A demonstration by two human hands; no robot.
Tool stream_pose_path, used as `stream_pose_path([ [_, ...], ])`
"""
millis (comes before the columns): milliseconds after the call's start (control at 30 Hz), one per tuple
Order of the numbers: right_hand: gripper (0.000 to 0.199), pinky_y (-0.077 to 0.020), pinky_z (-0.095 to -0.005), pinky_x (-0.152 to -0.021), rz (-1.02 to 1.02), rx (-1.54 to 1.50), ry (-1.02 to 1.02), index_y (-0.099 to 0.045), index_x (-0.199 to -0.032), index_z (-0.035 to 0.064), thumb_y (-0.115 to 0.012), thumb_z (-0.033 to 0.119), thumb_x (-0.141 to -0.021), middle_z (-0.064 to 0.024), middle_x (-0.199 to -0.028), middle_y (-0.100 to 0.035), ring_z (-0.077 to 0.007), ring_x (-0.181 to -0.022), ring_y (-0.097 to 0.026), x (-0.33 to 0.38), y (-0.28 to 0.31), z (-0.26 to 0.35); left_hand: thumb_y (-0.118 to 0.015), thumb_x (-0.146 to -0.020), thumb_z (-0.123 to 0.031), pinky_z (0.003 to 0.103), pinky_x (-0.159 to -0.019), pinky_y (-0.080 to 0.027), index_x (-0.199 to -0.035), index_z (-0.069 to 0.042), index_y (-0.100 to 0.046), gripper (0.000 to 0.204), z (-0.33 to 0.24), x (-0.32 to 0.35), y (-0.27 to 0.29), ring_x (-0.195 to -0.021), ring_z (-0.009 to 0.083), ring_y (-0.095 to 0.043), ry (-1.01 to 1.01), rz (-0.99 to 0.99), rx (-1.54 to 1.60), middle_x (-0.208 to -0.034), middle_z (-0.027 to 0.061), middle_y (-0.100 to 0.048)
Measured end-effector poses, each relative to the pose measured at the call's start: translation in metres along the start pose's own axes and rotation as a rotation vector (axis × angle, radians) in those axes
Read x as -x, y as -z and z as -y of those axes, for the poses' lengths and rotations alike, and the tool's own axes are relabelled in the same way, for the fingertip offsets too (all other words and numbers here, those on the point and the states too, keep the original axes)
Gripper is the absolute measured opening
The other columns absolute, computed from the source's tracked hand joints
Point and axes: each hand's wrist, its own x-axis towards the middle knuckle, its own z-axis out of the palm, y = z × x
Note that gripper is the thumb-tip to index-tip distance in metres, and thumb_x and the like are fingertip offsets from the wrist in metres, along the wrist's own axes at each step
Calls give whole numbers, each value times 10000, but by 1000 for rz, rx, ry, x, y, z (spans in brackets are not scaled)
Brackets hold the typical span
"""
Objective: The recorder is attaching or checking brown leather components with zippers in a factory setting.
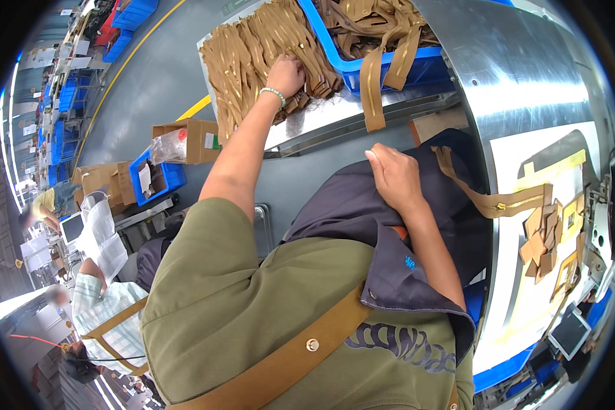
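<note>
Brown zippers (pixel 249 51) with gold teeth lie in a thick layer on the metal table at the far side. My left hand (pixel 285 75), a beaded bracelet at its wrist, is on them with curled fingers closed on a zipper; the fingertips are partly hidden. My right hand (pixel 395 176) is held above my dark apron, its fingers curled in and the thumb against them, with nothing showing in it. To its right, a single zipper (pixel 506 203) runs from over my lap onto the work surface, beside small brown leather pieces (pixel 541 239).
A blue bin (pixel 352 66) holds more zippers, some hanging over its rim. The curved metal housing (pixel 526 61) stands at right. Cardboard boxes (pixel 201 140) and a small blue crate (pixel 174 176) sit at left. Another person (pixel 109 314) is seated at lower left.
</note>
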Motion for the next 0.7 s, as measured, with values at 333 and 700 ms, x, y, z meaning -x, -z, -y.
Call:
stream_pose_path([
  [333, 303, -475, -481, -596, 8, 13, 1, -546, -828, 38, -556, 259, -1035, -156, -745, -605, -397, -684, -613, 0, 1, 0, -664, -904, -128, 334, -845, -522, -1097, 13, -727, 247, 18, -27, -6, -877, 158, -642, 244, 677, 468, -963, 78, -760],
  [700, 308, -463, -475, -603, -1, -5, 5, -534, -826, 39, -546, 257, -1043, -157, -740, -588, -400, -684, -600, 2, 1, 0, -663, -900, -234, 493, -1027, -438, -967, -77, -753, 192, -34, -17, 8, -1118, 361, -636, 170, -145, 127, -1141, 151, -716],
])
